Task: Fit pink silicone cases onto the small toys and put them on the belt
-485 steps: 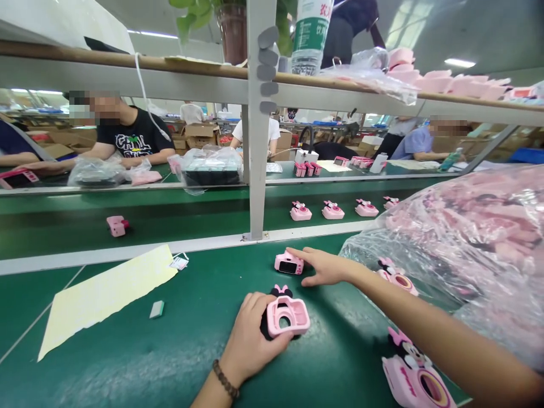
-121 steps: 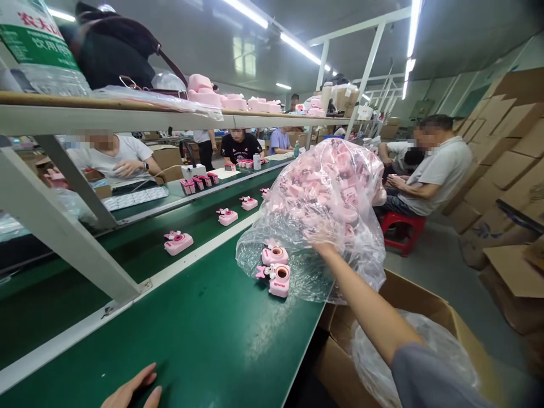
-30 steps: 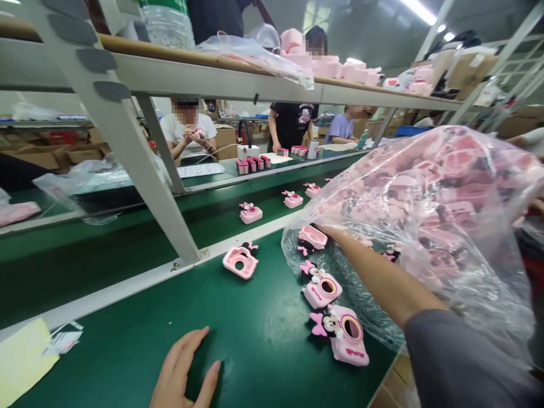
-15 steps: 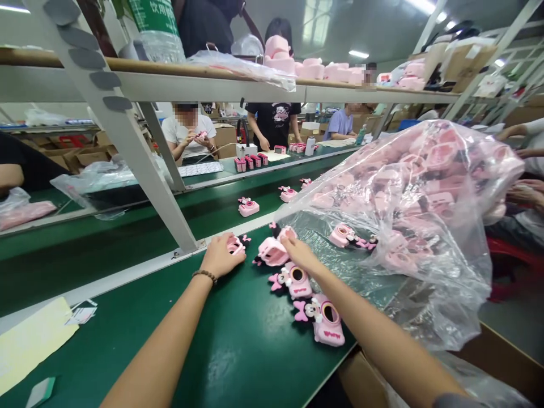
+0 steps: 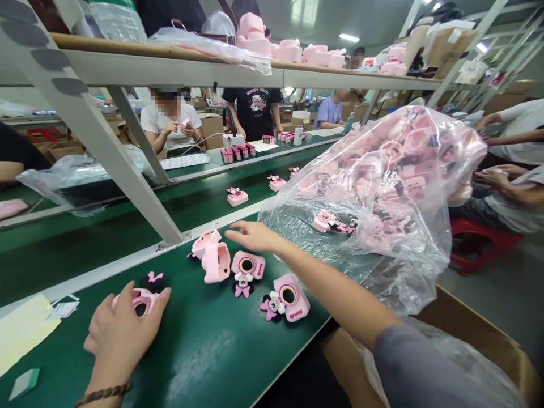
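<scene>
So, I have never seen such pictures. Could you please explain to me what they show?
No machine here: these are one person's own bare hands, seen by a camera worn on the head, facing forward and down. The left hand holds a hollow pink case. The right hand, fingers extended, appears to hold nothing. Nearby on the green table lie four similar cases, two of them touching. A clear plastic bag with many more spreads on the right; other people are farther off.

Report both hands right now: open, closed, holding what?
Left hand: closed around a pink camera-shaped case.
Right hand: open, nothing visible in it, beside other pink cases.
</scene>
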The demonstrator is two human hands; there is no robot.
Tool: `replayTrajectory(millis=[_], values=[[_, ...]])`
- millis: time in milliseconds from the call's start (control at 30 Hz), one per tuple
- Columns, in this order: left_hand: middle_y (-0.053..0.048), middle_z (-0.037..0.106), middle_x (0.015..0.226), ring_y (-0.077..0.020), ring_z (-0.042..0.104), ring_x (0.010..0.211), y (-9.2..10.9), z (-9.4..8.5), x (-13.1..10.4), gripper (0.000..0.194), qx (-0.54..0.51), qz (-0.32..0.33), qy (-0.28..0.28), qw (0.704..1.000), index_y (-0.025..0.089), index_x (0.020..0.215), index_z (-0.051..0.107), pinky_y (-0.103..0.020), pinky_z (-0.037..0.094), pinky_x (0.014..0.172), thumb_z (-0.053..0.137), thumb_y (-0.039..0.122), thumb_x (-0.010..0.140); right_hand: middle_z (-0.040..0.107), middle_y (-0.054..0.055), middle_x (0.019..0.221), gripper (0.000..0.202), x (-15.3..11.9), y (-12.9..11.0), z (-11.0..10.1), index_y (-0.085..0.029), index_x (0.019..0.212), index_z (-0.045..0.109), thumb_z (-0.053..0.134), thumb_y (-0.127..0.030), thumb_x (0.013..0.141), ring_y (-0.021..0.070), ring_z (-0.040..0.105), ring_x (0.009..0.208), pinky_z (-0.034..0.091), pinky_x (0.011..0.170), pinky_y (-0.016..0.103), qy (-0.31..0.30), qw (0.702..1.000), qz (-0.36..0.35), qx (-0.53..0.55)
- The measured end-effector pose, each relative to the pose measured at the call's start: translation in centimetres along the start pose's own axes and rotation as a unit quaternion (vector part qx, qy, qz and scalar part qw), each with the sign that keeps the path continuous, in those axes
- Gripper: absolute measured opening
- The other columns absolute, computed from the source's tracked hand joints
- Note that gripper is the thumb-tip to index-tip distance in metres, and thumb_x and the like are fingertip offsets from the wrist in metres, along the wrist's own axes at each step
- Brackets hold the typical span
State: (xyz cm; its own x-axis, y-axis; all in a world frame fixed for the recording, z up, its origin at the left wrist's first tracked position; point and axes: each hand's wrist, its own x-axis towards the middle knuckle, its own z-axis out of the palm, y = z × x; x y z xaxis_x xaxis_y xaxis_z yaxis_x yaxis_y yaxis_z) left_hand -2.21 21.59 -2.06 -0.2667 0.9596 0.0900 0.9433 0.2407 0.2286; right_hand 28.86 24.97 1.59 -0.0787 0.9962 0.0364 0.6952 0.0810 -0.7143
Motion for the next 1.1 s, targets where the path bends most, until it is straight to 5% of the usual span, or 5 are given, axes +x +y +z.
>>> replayTrajectory(millis=[133,333,500,833,1100], values=[[-0.016,0.039,0.149,-0.0369,0.027,0.143,4.8,-0.6,-2.2,0.071,-0.041,0.189,0.061,0.979,0.018,0.141,0.042,-0.065,0.021,0.114,0.035,0.065,0.088,0.045,0.028,0.141,0.073,-3.7,7.8,-5.3,-0.009,0.14,0.048,0.067,-0.048,0.081,0.0438,0.037,0.132,0.03,0.105,0.055,0.092,0.98,0.122,-0.129],[-0.013,0.034,0.154,-0.0384,0.041,0.131,9.3,1.2,-1.5,0.062,0.026,0.327,-0.033,0.944,0.024,0.14,0.046,-0.053,0.038,0.105,0.055,0.05,0.084,0.055,0.021,0.13,0.042,-5.2,15.1,-7.9,-0.016,0.125,0.061,0.063,-0.029,0.085,0.0364,0.046,0.125,0.033,0.103,0.049,0.112,0.911,0.211,-0.336],[-0.009,0.044,0.147,-0.0333,0.049,0.117,7.1,1.8,-1.9,0.058,0.096,0.342,0.027,0.934,0.029,0.139,0.046,-0.046,0.045,0.089,0.048,0.017,0.083,0.064,0.02,0.113,0.043,-4.4,13.4,-7.6,-0.01,0.124,0.062,0.048,-0.007,0.083,0.0329,0.056,0.113,0.041,0.096,0.04,0.139,0.92,0.177,-0.32],[-0.018,0.032,0.151,-0.0437,0.026,0.139,5.6,-0.2,-6.7,0.065,0.048,0.292,0.028,0.955,0.023,0.144,0.04,-0.062,0.032,0.107,0.055,0.046,0.085,0.058,0.01,0.124,0.039,-2.6,2.8,1.3,-0.019,0.11,0.066,0.042,-0.001,0.084,0.0201,0.058,0.111,0.047,0.097,0.035,0.025,0.973,-0.218,-0.067],[-0.014,0.048,0.13,-0.0336,0.052,0.119,12.3,3.8,-7.3,0.056,-0.099,0.307,-0.072,0.944,0.023,0.136,0.044,-0.047,0.048,0.093,0.058,0.034,0.082,0.042,0.012,0.145,0.091,-15.2,6.0,-1.4,-0.029,0.146,0.038,0.081,-0.045,0.068,0.0331,0.045,0.13,0.042,0.106,0.046,-0.057,0.995,-0.081,-0.014]])
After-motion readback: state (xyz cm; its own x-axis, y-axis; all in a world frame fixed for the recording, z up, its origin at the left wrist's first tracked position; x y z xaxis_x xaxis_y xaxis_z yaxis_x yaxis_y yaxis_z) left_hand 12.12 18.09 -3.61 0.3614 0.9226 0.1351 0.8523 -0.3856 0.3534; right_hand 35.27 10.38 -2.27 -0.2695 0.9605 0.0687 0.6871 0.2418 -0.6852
